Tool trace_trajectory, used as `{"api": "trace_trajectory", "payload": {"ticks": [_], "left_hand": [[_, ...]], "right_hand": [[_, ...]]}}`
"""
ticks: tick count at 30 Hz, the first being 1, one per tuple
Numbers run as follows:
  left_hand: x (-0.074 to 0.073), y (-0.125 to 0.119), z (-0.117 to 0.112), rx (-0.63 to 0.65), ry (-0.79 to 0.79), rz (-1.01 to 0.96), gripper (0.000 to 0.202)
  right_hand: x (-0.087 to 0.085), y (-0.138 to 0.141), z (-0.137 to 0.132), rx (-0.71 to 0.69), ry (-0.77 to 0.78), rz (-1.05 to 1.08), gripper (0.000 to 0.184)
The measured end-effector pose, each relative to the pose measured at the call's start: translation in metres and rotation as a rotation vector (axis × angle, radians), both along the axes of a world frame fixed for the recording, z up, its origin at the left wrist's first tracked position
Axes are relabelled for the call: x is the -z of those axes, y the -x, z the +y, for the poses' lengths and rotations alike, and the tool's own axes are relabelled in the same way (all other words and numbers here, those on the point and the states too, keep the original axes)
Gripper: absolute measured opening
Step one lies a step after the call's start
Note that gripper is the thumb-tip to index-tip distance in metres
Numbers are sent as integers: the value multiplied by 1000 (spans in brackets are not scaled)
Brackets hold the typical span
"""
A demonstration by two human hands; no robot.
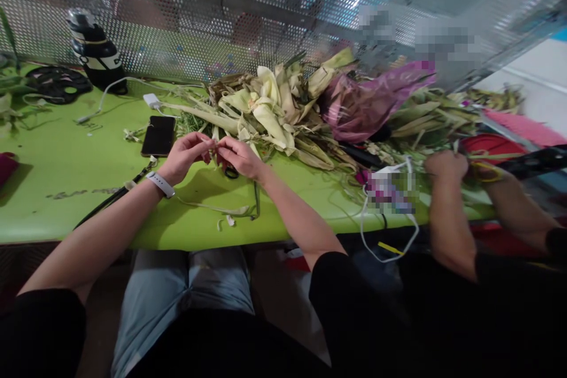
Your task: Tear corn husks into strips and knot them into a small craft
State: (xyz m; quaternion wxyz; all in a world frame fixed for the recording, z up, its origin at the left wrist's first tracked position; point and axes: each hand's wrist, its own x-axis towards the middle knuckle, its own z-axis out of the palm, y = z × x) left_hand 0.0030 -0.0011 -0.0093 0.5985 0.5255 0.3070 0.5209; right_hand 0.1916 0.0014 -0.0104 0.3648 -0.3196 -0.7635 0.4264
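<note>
My left hand (188, 156), with a white band on its wrist, meets my right hand (239, 156) above the green table (133, 212). Both are closed, fingertips pinched together around something small and pale, mostly hidden by the fingers. Just behind them lies a heap of dry and pale-green corn husks (270, 106). A black ring-shaped handle (230, 172) shows beneath my right hand. In front of the hands, a long thin husk strip (217, 208) rests on the table with small white scraps (230, 221) near the edge.
Left of the hands lie a phone (158, 136), a white charger (152, 100) with cable and a black strap (110, 198). A black bottle (100, 53) stands against the perforated metal panel (177, 18). A purple plastic bag (363, 103) tops the husks. At right, another person's hands (446, 165) work.
</note>
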Motion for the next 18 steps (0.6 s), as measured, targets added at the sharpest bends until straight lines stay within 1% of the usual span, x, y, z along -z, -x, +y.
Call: {"api": "trace_trajectory", "payload": {"ticks": [2,4,7,13,18], "left_hand": [[0,1,0,17,-8,16,38],[1,1,1,31,5,41,42],[2,1,1,23,-6,99,42],[6,1,4,7,-108,229,43],[11,0,8,-63,-160,257,38]], "right_hand": [[-1,-2,0,15,-44,-48,24],[-3,-3,1,60,-142,-118,24],[-4,-5,1,123,-272,-212,23],[-5,-5,1,232,-435,-393,23],[-2,-5,2,250,-517,-484,23]]}}
